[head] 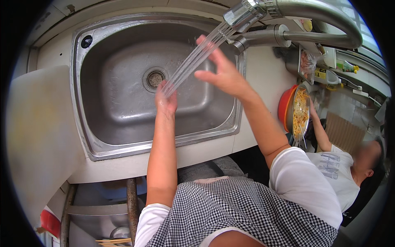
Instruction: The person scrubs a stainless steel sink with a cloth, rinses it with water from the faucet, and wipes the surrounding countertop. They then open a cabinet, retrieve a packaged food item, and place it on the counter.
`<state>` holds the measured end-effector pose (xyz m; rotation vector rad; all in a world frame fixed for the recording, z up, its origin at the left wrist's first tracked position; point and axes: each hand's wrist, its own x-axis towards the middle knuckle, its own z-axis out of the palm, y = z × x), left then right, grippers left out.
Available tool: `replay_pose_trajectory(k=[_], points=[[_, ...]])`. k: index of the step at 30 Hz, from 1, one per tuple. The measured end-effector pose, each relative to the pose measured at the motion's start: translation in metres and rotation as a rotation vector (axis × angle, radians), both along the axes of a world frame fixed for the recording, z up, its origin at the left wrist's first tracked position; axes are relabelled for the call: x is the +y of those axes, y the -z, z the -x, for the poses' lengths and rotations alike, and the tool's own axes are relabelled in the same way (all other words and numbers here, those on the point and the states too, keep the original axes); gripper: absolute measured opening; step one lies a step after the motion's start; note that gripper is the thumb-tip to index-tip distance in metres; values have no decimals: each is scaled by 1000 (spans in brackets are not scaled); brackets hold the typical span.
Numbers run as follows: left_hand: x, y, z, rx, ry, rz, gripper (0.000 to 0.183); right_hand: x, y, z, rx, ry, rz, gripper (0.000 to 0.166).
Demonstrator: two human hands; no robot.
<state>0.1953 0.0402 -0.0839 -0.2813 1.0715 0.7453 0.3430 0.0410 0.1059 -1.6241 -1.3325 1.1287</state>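
Water streams slantwise from the faucet's spray head (245,15) down to my left hand (166,100). That hand is cupped palm up under the stream, just beside the drain strainer (155,79), and I see nothing held in it. My right hand (223,69) is raised higher, beneath the faucet, with its thumb and fingers apart. Its fingertips are partly behind the falling water and it holds nothing. Both hands are above the stainless steel sink (129,102), whose basin is wet. The faucet handle (239,44) is just beyond my right fingers.
To the right, a person (333,166) in a white shirt has a hand at a metal bowl (301,114) of shredded food with chopsticks. A red basin (285,108) touches that bowl. Bottles (327,75) stand farther back. A pale board (40,129) lies left of the sink.
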Motion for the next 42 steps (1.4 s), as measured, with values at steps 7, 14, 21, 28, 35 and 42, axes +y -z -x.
replay_pose_trajectory(k=[7, 14, 21, 28, 35, 42], points=[[22, 3, -7, -27, -106, -2, 31, 46, -106, 19, 262, 98, -190, 25], [34, -35, -33, -284, 49, -131, 37, 50, -112, 12, -198, 119, -361, 11], [34, -7, -114, -274, 216, -120, 37, 20, -115, -7, -180, 58, -235, 22], [41, 103, -242, 149, 261, -751, 42, 15, -123, -3, -405, -219, -411, 20], [-139, 149, -238, 613, 960, -1053, 46, -17, -123, -26, -428, -233, -313, 21], [-103, 123, -241, 625, 712, -977, 55, -53, -142, -32, -386, -386, -209, 14]])
